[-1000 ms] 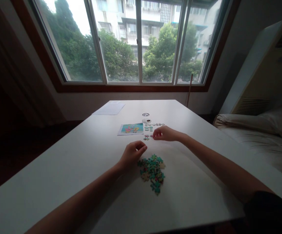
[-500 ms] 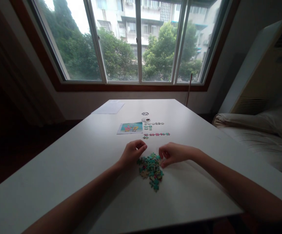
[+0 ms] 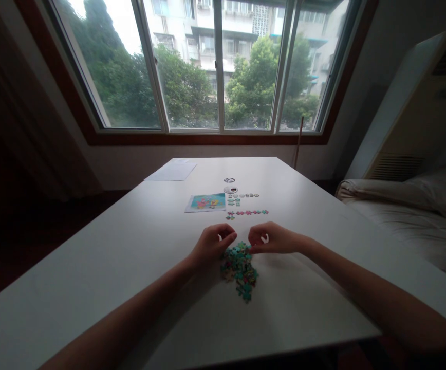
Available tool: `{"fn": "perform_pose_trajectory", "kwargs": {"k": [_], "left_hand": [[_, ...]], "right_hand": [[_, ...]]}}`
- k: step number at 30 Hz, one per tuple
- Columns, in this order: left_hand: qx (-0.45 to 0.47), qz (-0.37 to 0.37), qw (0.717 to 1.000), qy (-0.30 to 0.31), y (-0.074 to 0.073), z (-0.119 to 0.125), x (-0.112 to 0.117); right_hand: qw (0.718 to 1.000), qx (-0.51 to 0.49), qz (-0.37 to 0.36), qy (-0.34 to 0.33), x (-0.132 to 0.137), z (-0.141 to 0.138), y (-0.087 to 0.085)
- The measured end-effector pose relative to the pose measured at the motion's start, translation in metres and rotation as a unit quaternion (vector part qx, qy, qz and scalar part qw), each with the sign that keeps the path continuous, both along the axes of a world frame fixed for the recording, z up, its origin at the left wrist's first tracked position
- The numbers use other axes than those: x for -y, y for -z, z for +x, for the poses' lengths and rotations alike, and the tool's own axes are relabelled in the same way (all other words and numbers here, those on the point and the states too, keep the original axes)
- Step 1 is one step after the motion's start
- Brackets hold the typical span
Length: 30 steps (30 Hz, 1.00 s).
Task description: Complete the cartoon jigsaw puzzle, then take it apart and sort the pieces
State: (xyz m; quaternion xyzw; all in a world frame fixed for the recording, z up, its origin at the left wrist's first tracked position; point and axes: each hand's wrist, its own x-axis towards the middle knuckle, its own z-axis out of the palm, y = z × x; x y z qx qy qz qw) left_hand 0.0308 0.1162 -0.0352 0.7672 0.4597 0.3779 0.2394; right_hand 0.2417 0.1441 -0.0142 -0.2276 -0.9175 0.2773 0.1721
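A heap of teal and pink puzzle pieces (image 3: pixel 240 267) lies on the white table (image 3: pixel 130 267) in front of me. My left hand (image 3: pixel 211 244) is curled at the heap's upper left edge, and a small pale bit shows between its pinched fingers. My right hand (image 3: pixel 271 239) is curled at the heap's upper right edge, fingers pinched on a small pale puzzle piece. Farther back lies a row of joined pieces (image 3: pixel 248 212), with a shorter row (image 3: pixel 244 196) behind it. A colourful reference picture (image 3: pixel 206 202) lies to their left.
Two small round objects (image 3: pixel 229 185) sit behind the rows, and a sheet of paper (image 3: pixel 172 170) lies at the table's far left. A bed with pale bedding (image 3: pixel 408 216) and a tall white unit (image 3: pixel 419 103) stand at the right. A wide window (image 3: pixel 215 67) is beyond the table.
My right hand drew back from the far row of pieces to the heap's upper right edge and closed there. My left hand stayed curled by the heap, shifting slightly right.
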Motion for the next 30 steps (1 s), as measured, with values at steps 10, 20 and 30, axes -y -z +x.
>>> {"fn": "perform_pose_trajectory", "kwargs": {"k": [10, 20, 30], "left_hand": [[0.008, 0.013, 0.999, 0.051, -0.006, 0.003, 0.006], [0.087, -0.027, 0.995, 0.041, -0.005, 0.005, 0.003], [0.096, -0.019, 0.995, 0.03, -0.004, 0.004, 0.002]], "right_hand": [[0.883, -0.03, 0.466, 0.042, 0.006, -0.003, -0.001], [0.873, -0.052, 0.482, 0.047, 0.008, -0.003, -0.002], [0.905, -0.082, 0.401, 0.118, 0.003, -0.004, 0.007]]}}
